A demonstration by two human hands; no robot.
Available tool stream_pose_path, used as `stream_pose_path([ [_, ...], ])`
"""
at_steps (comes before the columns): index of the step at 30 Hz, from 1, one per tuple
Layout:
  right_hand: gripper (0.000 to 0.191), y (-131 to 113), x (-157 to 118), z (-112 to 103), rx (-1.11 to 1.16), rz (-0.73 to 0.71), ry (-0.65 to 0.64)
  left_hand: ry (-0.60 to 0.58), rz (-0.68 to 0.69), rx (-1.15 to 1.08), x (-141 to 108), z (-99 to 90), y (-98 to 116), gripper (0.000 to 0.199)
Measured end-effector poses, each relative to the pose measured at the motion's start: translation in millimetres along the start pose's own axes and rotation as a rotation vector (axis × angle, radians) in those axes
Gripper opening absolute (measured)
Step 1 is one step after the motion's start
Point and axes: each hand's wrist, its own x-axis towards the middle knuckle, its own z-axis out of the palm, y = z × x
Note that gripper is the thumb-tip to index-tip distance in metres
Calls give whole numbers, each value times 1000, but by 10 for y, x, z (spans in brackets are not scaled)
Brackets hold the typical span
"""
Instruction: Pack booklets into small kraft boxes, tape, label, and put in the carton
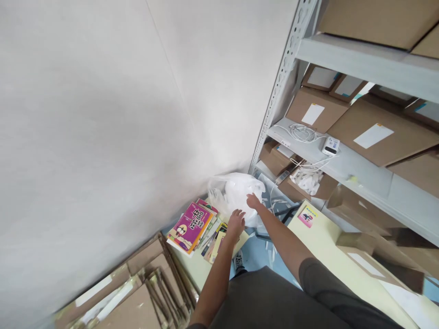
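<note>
A white plastic bag [235, 189] sits bunched up in the corner by the wall, its thin handle loop standing up at the left. My right hand [253, 201] is at the front right of the bag, its fingers curled in against the plastic. Just below the bag is my left hand [236, 224], fingers apart and holding nothing that I can see. Beside it, books lie in a spread pile, with a purple book [190, 226] on top at the left. A yellowish book [216, 246] is partly hidden behind my left forearm.
Flattened cardboard boxes [133, 301] lean at the lower left. A metal shelf [363, 59] with cartons rises on the right, holding a coiled white cable [303, 132] and a small white device [331, 146]. A pale yellow tabletop [322, 233] stands at my right, above blue floor [257, 251].
</note>
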Motion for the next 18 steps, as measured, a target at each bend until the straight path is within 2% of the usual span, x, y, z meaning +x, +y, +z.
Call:
stream_pose_path([
  [2,37,-29,-58,-51,-34,-28,18,131,10,-30,89,-70,-31,43],
  [4,38,-76,-145,-146,50,-39,65,205,-13,-70,210,-142,-38,43],
  [6,37,-141,-253,-272,205,-61,119,242,-41,-133,344,-204,-13,46],
  [9,31,-277,-428,-483,481,-96,185,297,-82,-273,527,-277,68,60],
  [12,28,-434,-596,-688,673,-140,261,314,-123,-405,652,-356,181,82],
  [14,36,-517,-710,-828,757,-179,286,302,-117,-452,702,-421,274,94],
  [16,50,-560,-840,-985,820,-218,272,291,-72,-466,735,-481,398,96],
  [18,49,-546,-996,-1168,863,-244,253,271,-16,-471,761,-508,566,89],
])
